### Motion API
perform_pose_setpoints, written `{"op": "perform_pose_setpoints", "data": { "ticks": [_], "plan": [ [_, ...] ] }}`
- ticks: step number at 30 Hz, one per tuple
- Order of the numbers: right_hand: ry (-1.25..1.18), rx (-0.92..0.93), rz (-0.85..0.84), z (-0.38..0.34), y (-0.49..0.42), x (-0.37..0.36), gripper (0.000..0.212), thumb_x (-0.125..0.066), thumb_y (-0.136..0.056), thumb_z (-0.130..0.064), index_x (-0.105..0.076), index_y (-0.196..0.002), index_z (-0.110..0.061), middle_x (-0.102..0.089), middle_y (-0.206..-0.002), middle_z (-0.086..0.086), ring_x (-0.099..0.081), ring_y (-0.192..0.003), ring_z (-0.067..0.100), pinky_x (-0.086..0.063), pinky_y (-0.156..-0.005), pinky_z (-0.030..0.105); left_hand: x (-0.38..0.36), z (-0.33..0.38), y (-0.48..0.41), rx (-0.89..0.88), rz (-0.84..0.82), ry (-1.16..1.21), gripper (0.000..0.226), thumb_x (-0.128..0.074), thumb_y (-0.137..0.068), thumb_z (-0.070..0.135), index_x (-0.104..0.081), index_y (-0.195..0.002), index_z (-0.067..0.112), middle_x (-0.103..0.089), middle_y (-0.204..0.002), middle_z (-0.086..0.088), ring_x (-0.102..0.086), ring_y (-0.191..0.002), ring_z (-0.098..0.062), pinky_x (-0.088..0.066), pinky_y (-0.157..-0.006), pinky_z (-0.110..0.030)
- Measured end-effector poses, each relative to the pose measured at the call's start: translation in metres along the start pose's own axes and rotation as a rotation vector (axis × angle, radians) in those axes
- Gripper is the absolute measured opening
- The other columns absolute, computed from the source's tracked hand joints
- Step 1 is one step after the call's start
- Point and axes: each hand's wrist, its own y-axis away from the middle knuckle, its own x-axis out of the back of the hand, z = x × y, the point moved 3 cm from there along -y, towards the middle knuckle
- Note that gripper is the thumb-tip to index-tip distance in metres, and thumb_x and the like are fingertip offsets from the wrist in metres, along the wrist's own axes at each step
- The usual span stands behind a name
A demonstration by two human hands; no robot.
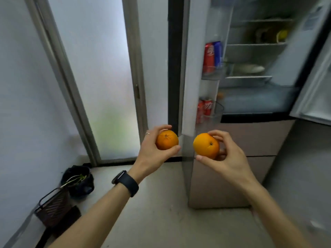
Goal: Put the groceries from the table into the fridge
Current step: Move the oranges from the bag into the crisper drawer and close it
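My left hand (152,149) grips a small orange (167,140), held in front of the edge of the open left fridge door (192,68). My right hand (227,154) grips a slightly larger orange (206,145) just to the right of that door edge. Both fruits hang at waist height, below the fridge's open upper compartment (254,59). Its glass shelves carry a yellow item (282,35) and a pale dish (249,68). The table is out of view.
Red and blue cans (212,56) stand in the door's bins, more red cans (204,108) lower down. The right fridge door (315,86) is swung open. A black bag (78,181) and a dark basket (53,208) sit on the floor at left, by frosted glass doors (100,77).
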Motion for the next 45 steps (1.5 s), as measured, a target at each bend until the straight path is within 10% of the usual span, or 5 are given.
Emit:
{"op": "perform_pose_setpoints", "data": {
  "ticks": [13,22,27,37,45],
  "plan": [
    [0.184,0.039,0.286,0.102,-0.127,0.187,0.066,-0.090,-0.070,-0.029,-0.048,-0.118,-0.047,-0.054,-0.120,-0.021,-0.060,-0.096,-0.003,-0.052,-0.071,0.014,-0.172,0.085,-0.198,-0.340,-0.143,0.049,0.067,-0.091,-0.067,0.033,-0.054,-0.122,0.043,-0.045,-0.125,0.013,-0.055,-0.111,0.000,-0.051,-0.084,-0.014],
    [0.276,0.022,0.308,0.172,-0.260,0.270,0.065,-0.086,-0.074,-0.025,-0.042,-0.117,-0.045,-0.047,-0.115,-0.027,-0.060,-0.090,0.004,-0.048,-0.067,0.011,-0.294,0.091,-0.326,-0.248,-0.157,0.046,0.065,-0.087,-0.070,0.039,-0.051,-0.123,0.048,-0.038,-0.123,0.012,-0.054,-0.109,-0.007,-0.053,-0.093,-0.027],
    [0.325,-0.006,0.268,0.230,-0.325,0.295,0.071,-0.086,-0.072,-0.029,-0.038,-0.123,-0.044,-0.049,-0.121,-0.014,-0.060,-0.095,0.011,-0.054,-0.076,0.031,-0.353,0.082,-0.369,-0.157,-0.160,-0.023,0.067,-0.084,-0.073,0.040,-0.046,-0.129,0.045,-0.032,-0.125,0.005,-0.049,-0.106,-0.010,-0.042,-0.085,-0.016],
    [0.525,-0.014,-0.139,0.339,-0.510,0.313,0.079,-0.083,-0.064,-0.062,-0.052,-0.132,-0.034,-0.058,-0.125,-0.008,-0.055,-0.114,0.017,-0.047,-0.093,0.034,-0.398,0.026,-0.527,0.207,0.017,-0.366,0.071,-0.073,-0.075,0.057,-0.044,-0.136,0.036,-0.047,-0.126,-0.007,-0.056,-0.112,-0.030,-0.047,-0.094,-0.036],
    [0.796,0.159,-0.852,0.398,-0.586,0.224,0.072,-0.086,-0.062,-0.051,-0.054,-0.126,-0.039,-0.066,-0.115,-0.004,-0.062,-0.105,0.023,-0.052,-0.084,0.033,-0.398,-0.040,-0.579,0.423,-0.512,-0.977,0.051,-0.080,-0.075,0.046,-0.065,-0.119,0.026,-0.068,-0.118,-0.001,-0.064,-0.107,-0.021,-0.050,-0.081,-0.026]
  ]
}}
